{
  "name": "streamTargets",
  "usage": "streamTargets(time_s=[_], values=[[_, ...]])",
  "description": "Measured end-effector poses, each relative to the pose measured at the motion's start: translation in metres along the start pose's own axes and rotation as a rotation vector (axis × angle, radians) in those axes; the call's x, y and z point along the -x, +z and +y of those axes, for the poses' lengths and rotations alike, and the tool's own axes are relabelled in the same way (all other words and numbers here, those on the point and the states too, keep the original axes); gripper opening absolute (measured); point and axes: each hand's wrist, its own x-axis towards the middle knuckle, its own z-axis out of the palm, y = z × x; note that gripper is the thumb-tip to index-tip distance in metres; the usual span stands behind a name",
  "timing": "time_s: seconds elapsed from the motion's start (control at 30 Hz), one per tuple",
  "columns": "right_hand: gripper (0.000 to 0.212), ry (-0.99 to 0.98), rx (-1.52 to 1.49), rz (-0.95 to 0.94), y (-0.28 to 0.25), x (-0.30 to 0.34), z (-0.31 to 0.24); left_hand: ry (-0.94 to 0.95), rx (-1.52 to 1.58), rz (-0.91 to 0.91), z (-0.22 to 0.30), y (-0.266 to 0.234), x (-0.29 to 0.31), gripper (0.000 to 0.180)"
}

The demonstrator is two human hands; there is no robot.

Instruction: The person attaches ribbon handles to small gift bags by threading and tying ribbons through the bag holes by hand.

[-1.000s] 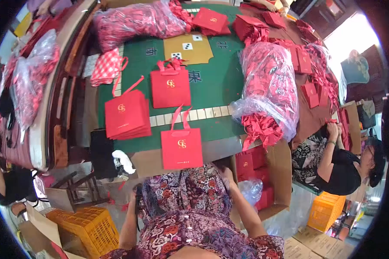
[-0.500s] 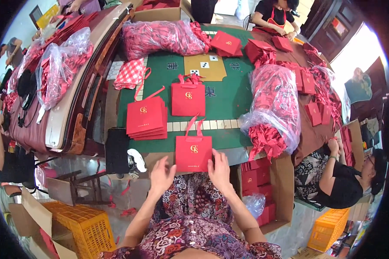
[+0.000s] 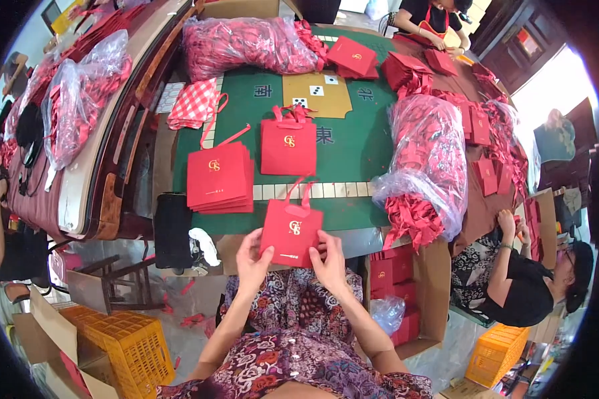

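Note:
A small red paper gift bag [image 3: 291, 233] with gold print and a red ribbon handle is held at the table's near edge, tilted a little. My left hand [image 3: 254, 256] grips its lower left side, thumb on the front face. On the lower right side, my right hand [image 3: 327, 255] closes on the same bag, thumb in front too. Beyond it lies another red bag [image 3: 288, 149] with its ribbon handles bunched at the top. To the left sits a stack of red bags [image 3: 218, 178], one ribbon sticking up from it.
Clear plastic sacks of red ribbons lie at the back [image 3: 249, 50] and right [image 3: 424, 153]. A checkered cloth [image 3: 193, 104] sits at left. An open carton [image 3: 432, 292] of red bags stands below right. One co-worker [image 3: 526, 279] sits at right; another [image 3: 436, 23] works at the far side.
Both hands have come in from beside the bag and taken hold of its lower sides. The bag has shifted slightly left and tilted.

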Motion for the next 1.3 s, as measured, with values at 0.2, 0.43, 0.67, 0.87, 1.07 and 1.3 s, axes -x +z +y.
streamTargets(time_s=[0.2,0.43,0.67,0.87,1.07,1.3], values=[[0.030,0.076,-0.469,-0.164,0.001,-0.004,-0.002,0.577,-0.529,0.183,0.075,0.019,0.006,0.032],[0.016,-0.113,0.216,0.293,-0.073,-0.013,0.014,0.901,-0.805,-0.151,0.031,0.027,0.007,0.051],[0.037,-0.166,0.659,0.250,-0.131,0.004,0.079,0.674,-0.998,-0.494,-0.024,0.052,0.035,0.067],[0.021,-0.215,0.602,0.227,-0.133,0.000,0.088,0.564,-0.997,-0.540,-0.027,0.073,0.030,0.068],[0.013,-0.208,0.597,0.208,-0.136,-0.010,0.092,0.575,-0.807,-0.488,-0.013,0.072,0.030,0.056],[0.019,-0.140,0.658,0.041,-0.150,-0.011,0.082,0.570,-0.757,-0.416,-0.007,0.060,0.027,0.043]])
